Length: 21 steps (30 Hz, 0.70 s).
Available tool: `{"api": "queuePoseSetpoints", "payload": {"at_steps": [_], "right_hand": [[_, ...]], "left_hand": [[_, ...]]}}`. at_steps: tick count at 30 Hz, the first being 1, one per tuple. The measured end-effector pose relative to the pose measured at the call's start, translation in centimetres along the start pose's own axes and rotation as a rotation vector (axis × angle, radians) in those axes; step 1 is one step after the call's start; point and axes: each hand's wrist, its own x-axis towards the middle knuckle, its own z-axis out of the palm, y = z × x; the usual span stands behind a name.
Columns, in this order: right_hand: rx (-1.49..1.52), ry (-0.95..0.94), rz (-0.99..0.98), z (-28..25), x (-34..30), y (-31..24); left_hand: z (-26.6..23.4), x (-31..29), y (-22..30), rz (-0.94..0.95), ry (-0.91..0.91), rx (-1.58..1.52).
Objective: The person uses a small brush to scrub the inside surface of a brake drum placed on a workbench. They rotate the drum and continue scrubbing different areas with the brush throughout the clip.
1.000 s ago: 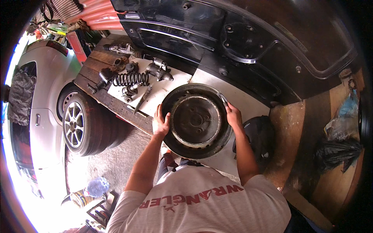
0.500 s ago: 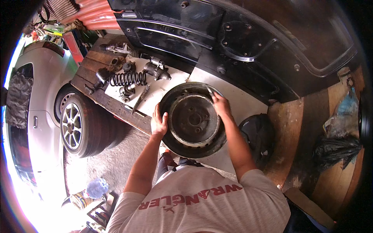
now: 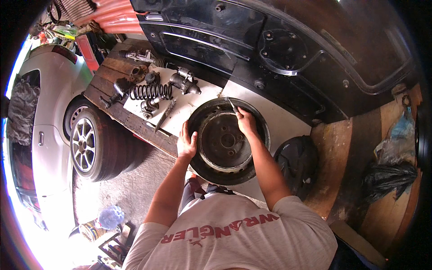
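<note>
A dark steel wheel rim (image 3: 228, 141), worn and dirty, lies flat on the white board in front of me. My left hand (image 3: 186, 143) rests against its left edge, fingers stretched out and thumb apart. In my right hand (image 3: 245, 122) is a slim hand tool (image 3: 232, 105) with a dark handle and a pale metal tip; I cannot make out its exact kind. Its tip points at the far part of the rim, and whether it touches the metal is unclear.
Beyond my left hand lie a coil spring (image 3: 150, 92), a starter-like motor (image 3: 184, 83) and a narrow toothed strip (image 3: 165, 116). A black bag (image 3: 297, 157) sits right of the rim. Large black panels (image 3: 198, 36) stand behind; stacked tyres (image 3: 96, 146) and a silver car (image 3: 51, 99) are left.
My right hand has moved left along the far part of the rim with the tool, whose tip now lies nearer the rim's far middle. My left hand stays at the left edge.
</note>
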Motion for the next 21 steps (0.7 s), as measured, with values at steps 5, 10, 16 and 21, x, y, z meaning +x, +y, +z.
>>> {"api": "queuePoseSetpoints", "payload": {"at_steps": [5, 10, 16, 21], "right_hand": [[-0.072, 0.092, 0.079, -4.1, -3.2, 2.1], [-0.098, 0.102, 0.139, -8.5, -7.3, 3.6], [0.043, -0.015, 0.097, -3.3, -1.3, 0.4], [-0.006, -0.086, 0.069, -0.1, 0.0, -1.8]], "left_hand": [[-0.1, -0.3, -0.6, -0.008, 0.007, 0.005], [-0.1, -0.4, -0.1, -0.028, 0.004, -0.013], [0.0, -0.5, -0.4, -0.040, -0.001, -0.001], [-0.2, -0.5, -0.4, -0.031, 0.012, 0.004]]}}
